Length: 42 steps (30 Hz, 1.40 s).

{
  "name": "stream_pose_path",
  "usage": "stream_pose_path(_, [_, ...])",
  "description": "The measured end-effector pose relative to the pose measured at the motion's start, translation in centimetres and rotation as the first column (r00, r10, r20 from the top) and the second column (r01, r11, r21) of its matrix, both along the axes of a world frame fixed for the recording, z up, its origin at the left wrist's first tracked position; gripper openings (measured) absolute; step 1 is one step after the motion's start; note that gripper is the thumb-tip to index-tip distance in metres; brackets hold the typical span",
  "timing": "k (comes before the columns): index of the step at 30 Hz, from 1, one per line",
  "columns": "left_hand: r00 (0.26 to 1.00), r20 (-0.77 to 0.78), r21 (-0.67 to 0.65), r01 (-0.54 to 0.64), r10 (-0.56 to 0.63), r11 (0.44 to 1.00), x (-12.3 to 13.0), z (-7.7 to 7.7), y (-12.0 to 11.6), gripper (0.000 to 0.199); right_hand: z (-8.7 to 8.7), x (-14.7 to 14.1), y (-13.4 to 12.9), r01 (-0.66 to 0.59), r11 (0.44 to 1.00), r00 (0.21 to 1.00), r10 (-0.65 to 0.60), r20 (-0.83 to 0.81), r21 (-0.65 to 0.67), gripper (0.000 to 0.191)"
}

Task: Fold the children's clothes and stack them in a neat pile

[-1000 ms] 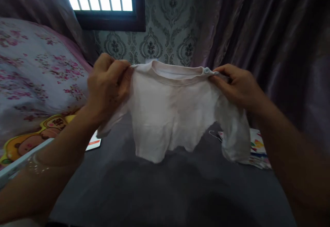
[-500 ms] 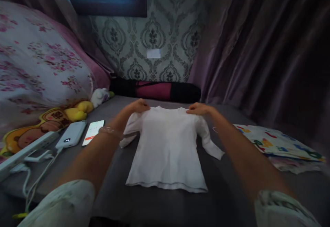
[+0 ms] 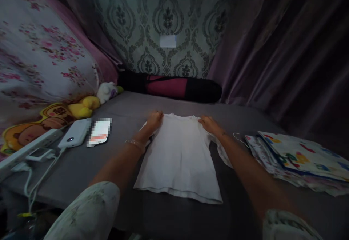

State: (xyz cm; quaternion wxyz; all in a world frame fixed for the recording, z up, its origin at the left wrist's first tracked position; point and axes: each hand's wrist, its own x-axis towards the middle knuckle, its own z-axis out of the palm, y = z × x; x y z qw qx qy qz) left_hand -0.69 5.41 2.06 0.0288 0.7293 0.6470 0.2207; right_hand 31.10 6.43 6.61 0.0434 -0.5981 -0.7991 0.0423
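Note:
A small white long-sleeved shirt (image 3: 181, 156) lies spread on the grey bed sheet (image 3: 120, 211), its collar away from me and its hem towards me. At the left shoulder, the fingers of my left hand (image 3: 155, 120) are closed on the cloth. My right hand (image 3: 209, 124) pinches the shoulder on the other side. The left sleeve is mostly hidden behind my forearm; part of the right sleeve shows beside my right forearm.
A stack of folded clothes (image 3: 302, 158) lies on the right, with a white hanger hook (image 3: 240, 137) beside it. To the left are a phone (image 3: 99, 131), a power bank (image 3: 75, 134), a power strip (image 3: 35, 147) and plush toys (image 3: 85, 106). A black-and-red long bag (image 3: 169, 86) lies along the wall.
My left hand has shifted slightly inward, its forearm now covering most of the left sleeve. The view has tilted down and more of the clothes stack shows. Both hands still grip the shoulders.

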Motion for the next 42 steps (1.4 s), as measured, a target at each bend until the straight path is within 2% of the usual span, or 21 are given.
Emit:
stream_pose_path(3, [0.993,-0.116,0.045,-0.031,0.037,0.998,-0.3,0.0,0.3,0.034,-0.4,-0.6,0.2,-0.01,0.999,0.997,0.007,0.076,0.041,0.032])
stream_pose_path(7, [0.962,-0.271,0.112,-0.013,0.043,0.994,-0.8,0.5,1.8,0.037,-0.9,-1.2,1.5,-0.047,0.994,0.983,0.028,0.183,0.1,0.034])
stream_pose_path(12, [0.924,-0.379,0.13,-0.008,0.057,0.991,-1.1,0.7,4.8,0.038,-1.9,-1.4,4.8,-0.069,0.992,0.953,0.035,0.301,0.103,0.039])
stream_pose_path(18, [0.902,-0.43,0.138,0.027,0.036,0.99,-1.2,0.3,8.2,0.037,-2.7,-1.2,8.9,-0.098,0.993,0.928,0.066,0.367,0.068,0.041])
stream_pose_path(21, [0.91,-0.409,0.116,-0.015,0.061,0.993,-1.0,-0.1,9.4,0.036,-3.0,-1.2,10.1,-0.096,0.993,0.938,0.066,0.34,0.072,0.041])
stream_pose_path(26, [0.963,-0.266,-0.081,-0.056,0.032,0.995,-0.9,-0.8,10.2,0.033,-3.2,-1.0,11.1,-0.089,0.996,0.98,0.084,0.181,0.016,0.035])
stream_pose_path(28, [0.98,-0.195,-0.119,-0.062,0.037,0.991,-1.0,-0.9,10.6,0.031,-3.1,-1.0,11.6,-0.095,0.995,0.991,0.094,0.095,0.005,0.032])
stream_pose_path(32, [0.994,-0.105,-0.14,-0.027,0.013,0.99,-0.2,-0.5,11.6,0.028,-3.2,-2.1,12.6,-0.119,0.992,0.993,0.118,-0.025,-0.035,0.032])
stream_pose_path(36, [0.998,-0.054,-0.18,0.009,-0.019,0.984,1.4,-0.3,12.2,0.029,-4.1,-3.7,12.6,-0.064,0.998,0.995,0.064,-0.073,0.002,0.034])
stream_pose_path(42, [0.996,-0.05,-0.101,-0.076,0.072,0.992,2.5,-1.1,11.8,0.03,-5.7,-4.7,11.5,0.048,0.993,0.99,-0.033,-0.138,0.109,0.036])
